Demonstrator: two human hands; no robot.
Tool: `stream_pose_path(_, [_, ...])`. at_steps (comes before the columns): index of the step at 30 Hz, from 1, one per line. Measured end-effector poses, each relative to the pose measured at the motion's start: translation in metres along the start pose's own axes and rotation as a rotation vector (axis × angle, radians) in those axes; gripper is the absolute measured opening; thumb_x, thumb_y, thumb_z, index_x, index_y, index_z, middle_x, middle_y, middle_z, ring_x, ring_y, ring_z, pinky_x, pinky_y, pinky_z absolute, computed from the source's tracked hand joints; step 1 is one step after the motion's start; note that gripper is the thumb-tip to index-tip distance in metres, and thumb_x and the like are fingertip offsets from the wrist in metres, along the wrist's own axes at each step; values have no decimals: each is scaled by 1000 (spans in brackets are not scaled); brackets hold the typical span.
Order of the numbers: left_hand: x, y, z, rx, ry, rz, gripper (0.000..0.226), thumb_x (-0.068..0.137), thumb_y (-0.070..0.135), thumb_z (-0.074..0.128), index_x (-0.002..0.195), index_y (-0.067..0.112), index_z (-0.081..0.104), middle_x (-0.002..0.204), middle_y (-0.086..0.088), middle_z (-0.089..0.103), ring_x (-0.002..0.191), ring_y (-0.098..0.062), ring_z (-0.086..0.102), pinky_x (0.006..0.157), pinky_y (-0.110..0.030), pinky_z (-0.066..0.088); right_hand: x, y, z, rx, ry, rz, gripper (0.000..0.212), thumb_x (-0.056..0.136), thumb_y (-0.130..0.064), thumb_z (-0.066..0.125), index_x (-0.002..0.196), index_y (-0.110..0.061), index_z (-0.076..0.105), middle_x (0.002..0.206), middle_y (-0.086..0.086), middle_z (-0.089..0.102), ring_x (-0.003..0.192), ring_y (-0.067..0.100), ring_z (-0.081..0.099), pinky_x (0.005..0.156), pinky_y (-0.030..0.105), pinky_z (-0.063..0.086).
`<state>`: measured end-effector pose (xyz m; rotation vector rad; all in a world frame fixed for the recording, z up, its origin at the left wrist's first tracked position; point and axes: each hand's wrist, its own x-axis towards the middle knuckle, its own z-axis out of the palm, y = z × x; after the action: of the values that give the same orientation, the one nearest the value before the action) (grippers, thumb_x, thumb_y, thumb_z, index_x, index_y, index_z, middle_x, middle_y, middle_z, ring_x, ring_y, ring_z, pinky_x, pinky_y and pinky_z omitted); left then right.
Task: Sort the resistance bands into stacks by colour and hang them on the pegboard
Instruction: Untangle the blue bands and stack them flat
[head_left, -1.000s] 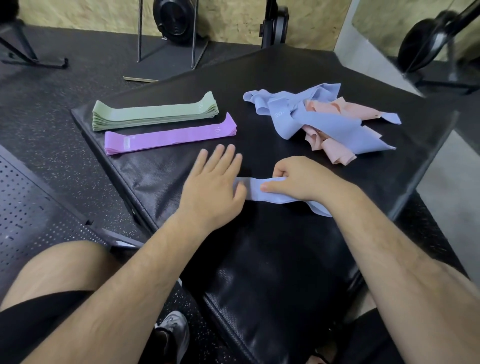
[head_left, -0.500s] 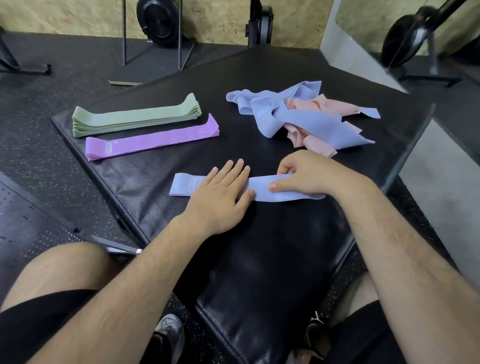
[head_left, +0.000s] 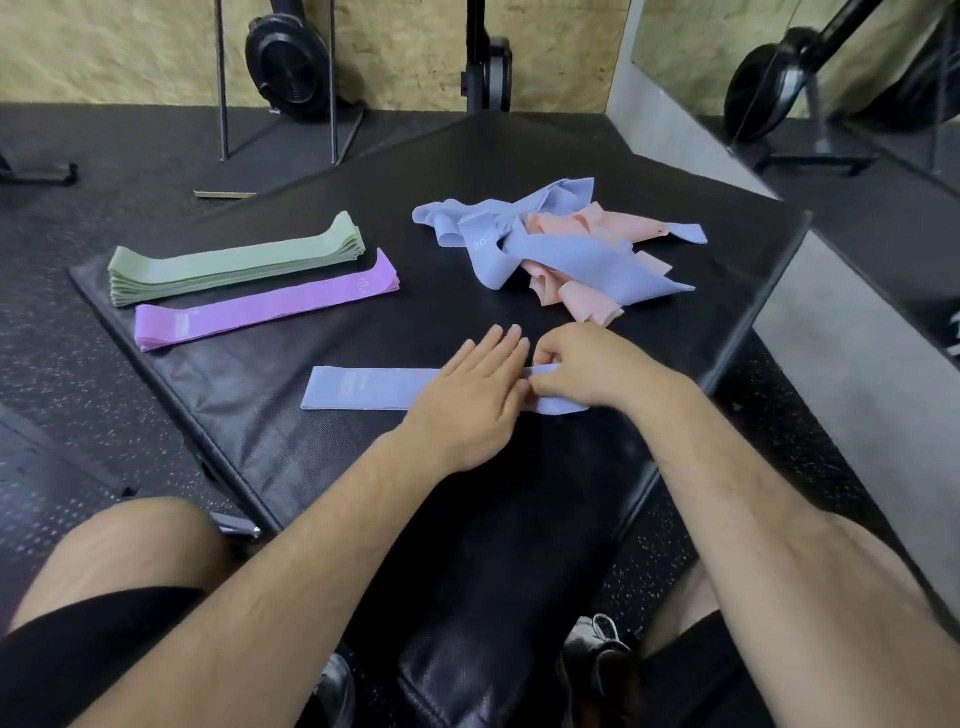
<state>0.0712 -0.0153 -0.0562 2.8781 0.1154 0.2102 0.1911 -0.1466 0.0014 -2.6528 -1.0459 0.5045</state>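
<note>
Head view, the only one you get: the blue band (head_left: 363, 388) lies flat on the near half of the black pad (head_left: 519, 166), and it looks pinned that way on purpose. Your left hand (head_left: 467, 395) is flat across its middle, fingers straight and close together, pressing it down so it can't curl. Your right hand (head_left: 587, 369) has its thumb and curled fingers pinching the band's right end, I'd guess to tug the last fold out so it can start a blue stack.

On the pad's far-left side sit the green stack (head_left: 234, 260) and, just nearer you, the purple stack (head_left: 260, 306), both squared up and well apart from your hands. On the far-right side is the tangled pile (head_left: 561, 249) of blue and peach bands, near your right knuckles but not touching. Nothing blocks the band itself.

Off the pad's near-left edge there's a dark perforated panel (head_left: 47, 519). Maybe that's the pegboard, can't say for sure.
</note>
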Motion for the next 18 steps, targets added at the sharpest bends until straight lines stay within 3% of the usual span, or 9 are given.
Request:
stream_pose_path(5, [3,1,10,5,-59,-33,57,108,44,16,159,19,9,167,6,2,153,-10,-2,123,-27,-5,-5,13,-3,93,-16,-62,27,86,-44,71,96,-19,72,84,3,66,76,14,58,65,31,43])
stream_pose_path(9, [4,2,10,28,-71,-42,57,108,43,18,159,21,10,167,7,2,153,-9,-3,122,-26,-5,-9,28,-6,130,-18,-80,9,92,-39,69,98,-34,65,96,-7,66,88,12,63,67,28,43])
stream_pose_path(13, [3,4,9,12,-84,-67,58,107,47,18,160,24,9,167,10,0,153,-7,-4,124,-28,-4,-18,41,-4,194,13,-94,22,94,-27,67,109,-39,56,101,-9,62,87,12,62,72,30,48])
stream_pose_path(18, [4,4,10,22,-91,-53,55,107,47,17,159,34,6,167,9,0,153,-8,-4,125,-32,-2,-29,51,0,199,67,-107,21,96,-18,64,94,-39,58,95,-7,58,76,11,58,76,32,52])
